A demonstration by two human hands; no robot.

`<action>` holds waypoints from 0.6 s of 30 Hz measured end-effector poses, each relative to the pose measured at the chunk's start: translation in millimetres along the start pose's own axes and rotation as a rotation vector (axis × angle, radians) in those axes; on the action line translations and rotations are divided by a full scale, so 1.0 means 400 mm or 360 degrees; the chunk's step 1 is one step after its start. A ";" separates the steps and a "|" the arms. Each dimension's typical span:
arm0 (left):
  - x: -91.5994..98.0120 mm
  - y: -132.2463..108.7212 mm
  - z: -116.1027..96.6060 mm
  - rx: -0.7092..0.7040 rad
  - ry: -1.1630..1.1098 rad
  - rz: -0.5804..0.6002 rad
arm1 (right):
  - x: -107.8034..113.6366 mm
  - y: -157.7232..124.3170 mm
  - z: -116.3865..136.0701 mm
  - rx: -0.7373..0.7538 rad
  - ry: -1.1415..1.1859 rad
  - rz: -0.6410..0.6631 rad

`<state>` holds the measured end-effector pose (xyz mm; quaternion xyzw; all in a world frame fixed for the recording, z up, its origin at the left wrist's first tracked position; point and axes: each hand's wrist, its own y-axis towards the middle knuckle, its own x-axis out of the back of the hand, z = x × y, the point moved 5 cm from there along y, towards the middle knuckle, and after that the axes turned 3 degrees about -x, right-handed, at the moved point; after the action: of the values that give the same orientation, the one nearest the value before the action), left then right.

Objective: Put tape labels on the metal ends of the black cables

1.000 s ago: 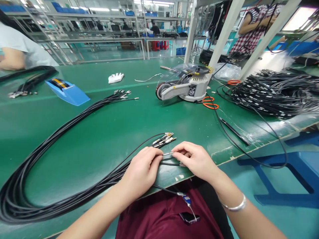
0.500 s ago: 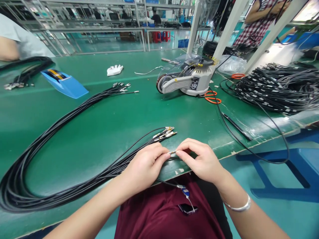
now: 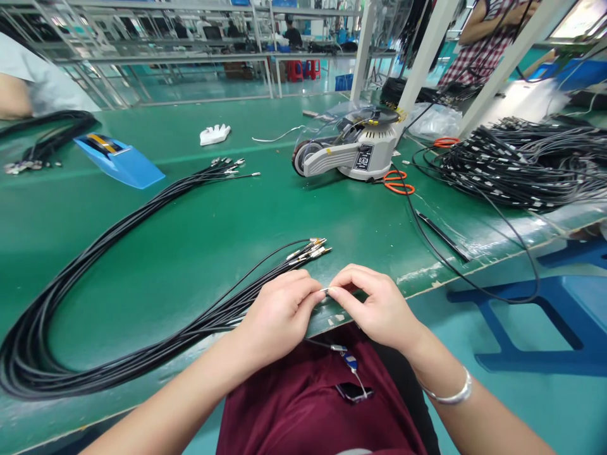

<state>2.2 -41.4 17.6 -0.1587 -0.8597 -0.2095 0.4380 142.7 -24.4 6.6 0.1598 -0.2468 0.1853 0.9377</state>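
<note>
Near the table's front edge, my left hand and my right hand face each other with thumbs and forefingers pinched. Between the fingertips shows a small silvery cable end; most of it is covered by the fingers. Just beyond my left hand lie the connector ends of a black cable bundle, some with yellowish bits. The bundle loops round to the left, and its other ends point away near the table's middle. Part of it passes behind my left hand and forearm.
A grey tape dispenser stands at the back, with orange-handled scissors beside it. A black pen-like tool lies to the right, before a large cable heap. A blue holder, white glove and blue stool are around.
My fingertips have drawn slightly closer together, and less of the silvery cable end shows between them. The whole view has shifted a little; the other things lie as before.
</note>
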 end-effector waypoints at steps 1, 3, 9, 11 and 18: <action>-0.005 0.000 0.000 -0.0008 0.0013 0.0001 | -0.003 0.000 -0.003 -0.0004 0.0003 -0.0002; -0.015 0.000 -0.002 -0.0006 0.0039 -0.0009 | -0.006 -0.001 -0.009 -0.0008 0.0004 -0.0015; -0.008 -0.027 -0.047 -0.0100 0.0108 0.0102 | -0.009 -0.037 -0.004 0.0053 0.0013 0.0183; 0.015 -0.042 -0.052 -0.0193 0.0102 0.0170 | -0.012 -0.065 0.009 0.0049 -0.0072 0.0332; 0.063 -0.028 0.062 -0.0006 0.0747 -0.0103 | 0.016 -0.074 0.007 -0.0035 -0.0229 0.0606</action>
<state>-34.3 -36.4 22.8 -0.0789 -0.7387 -0.2563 0.6184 159.3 -49.8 6.2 0.1127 -0.3410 0.3447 0.8673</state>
